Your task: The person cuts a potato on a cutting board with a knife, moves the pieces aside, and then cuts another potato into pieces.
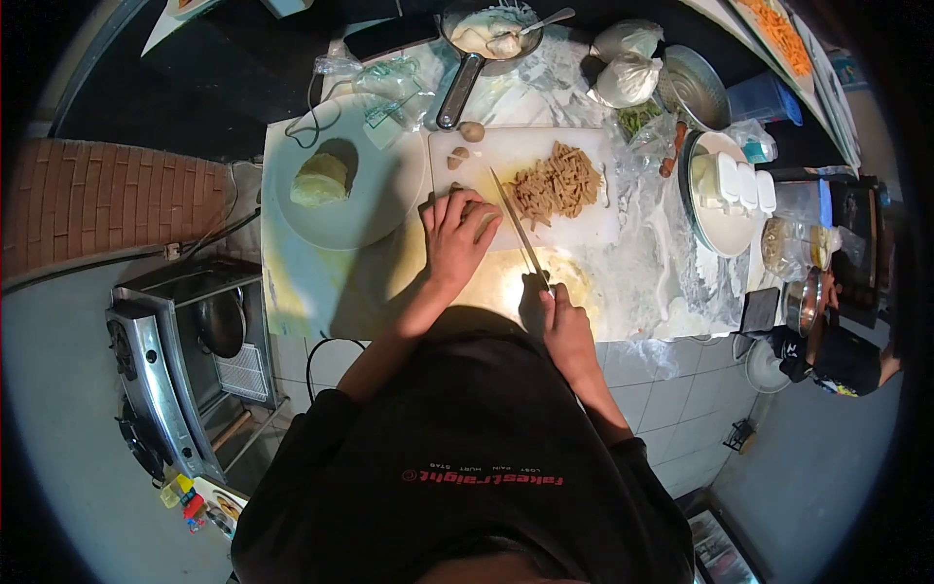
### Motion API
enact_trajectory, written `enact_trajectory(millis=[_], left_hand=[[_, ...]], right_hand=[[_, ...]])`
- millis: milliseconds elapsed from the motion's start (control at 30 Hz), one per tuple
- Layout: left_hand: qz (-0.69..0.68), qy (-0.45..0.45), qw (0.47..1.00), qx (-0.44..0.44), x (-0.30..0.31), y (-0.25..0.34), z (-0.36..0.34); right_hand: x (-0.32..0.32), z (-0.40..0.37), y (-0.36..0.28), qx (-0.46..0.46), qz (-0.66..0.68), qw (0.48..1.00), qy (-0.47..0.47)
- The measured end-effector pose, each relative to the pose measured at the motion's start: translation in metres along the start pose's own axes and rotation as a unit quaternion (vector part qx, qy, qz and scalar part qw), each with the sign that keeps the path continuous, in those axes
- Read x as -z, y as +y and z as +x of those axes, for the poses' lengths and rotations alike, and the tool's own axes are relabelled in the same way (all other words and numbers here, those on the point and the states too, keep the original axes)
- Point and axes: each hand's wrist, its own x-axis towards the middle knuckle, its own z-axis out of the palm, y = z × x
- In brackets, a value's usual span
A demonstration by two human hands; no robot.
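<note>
The right hand is closed around the handle of a long thin-bladed kitchen knife, its blade lying slantwise over the white plastic cutting board on the bench. The left hand rests curled on the board just beside the blade; whether it pins a piece I cannot tell. A heap of tan cut strips lies across the blade from it. The knife looks stiff, light and sharp, best held by the handle; the strips seem soft and slippery.
</note>
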Motion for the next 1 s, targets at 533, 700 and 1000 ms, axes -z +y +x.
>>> enact_trajectory(millis=[533, 700, 1000], left_hand=[[-0.001, 0.008, 1.0, 0.014, -0.004, -0.0014, 0.0014], [0.001, 0.009, 1.0, 0.015, -0.0057, -0.0022, 0.0011], [0.003, 0.006, 1.0, 0.015, -0.006, -0.0017, 0.001]], right_hand=[[-0.0022, 0.0017, 0.0034, 0.029, -0.071, 0.997, 0.01], [-0.0019, 0.0028, 0.0019, 0.03, -0.064, 0.997, 0.005], [-0.0071, 0.0025, -0.0058, 0.001, -0.069, 0.997, -0.018]])
